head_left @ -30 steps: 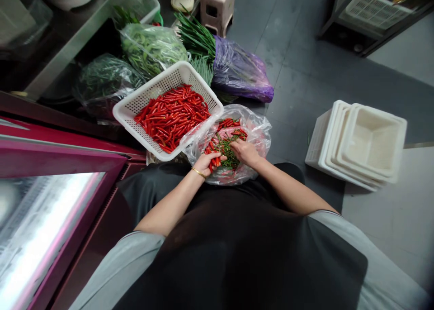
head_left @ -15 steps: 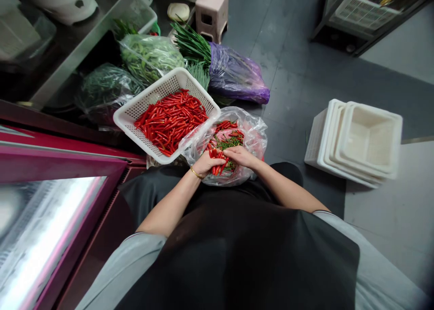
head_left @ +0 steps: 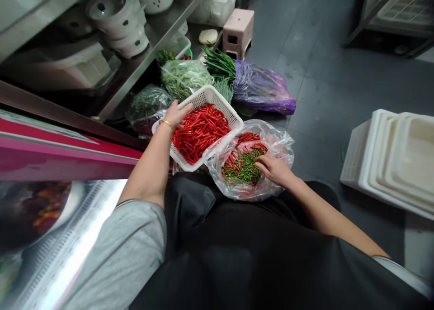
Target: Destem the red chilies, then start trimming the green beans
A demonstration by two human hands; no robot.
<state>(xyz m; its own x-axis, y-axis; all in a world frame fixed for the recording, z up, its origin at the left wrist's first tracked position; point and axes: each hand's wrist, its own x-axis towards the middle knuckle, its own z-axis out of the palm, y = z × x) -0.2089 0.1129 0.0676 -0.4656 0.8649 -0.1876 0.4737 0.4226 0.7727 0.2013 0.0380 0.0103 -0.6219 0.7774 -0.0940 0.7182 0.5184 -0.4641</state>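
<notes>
Left hand (head_left: 175, 115) over left rim of white basket (head_left: 226, 105), fingers spread loosely apart with no visible hold; contact with rim or peppers unclear. Red chilies (head_left: 202, 131) heap inside, just right of and below those fingers. Right hand (head_left: 275, 169) at right side of clear plastic bag (head_left: 284, 140), fingers curled over green-stemmed chilies (head_left: 244, 166); can't tell if they pinch one. Bag's mouth is open, crumpled edge rising just beyond and beside the right fingers; its left edge meets the basket's lower right rim between both hands. Left side is tight: bagged greens (head_left: 149, 104) just beside left fingers, metal shelf edge (head_left: 135, 72) farther out. Purple bag (head_left: 262, 88) sits beyond the right fingers. Widest room is right of them, gray floor (head_left: 318, 102) running to stacked white baskets (head_left: 368, 160), well apart.
</notes>
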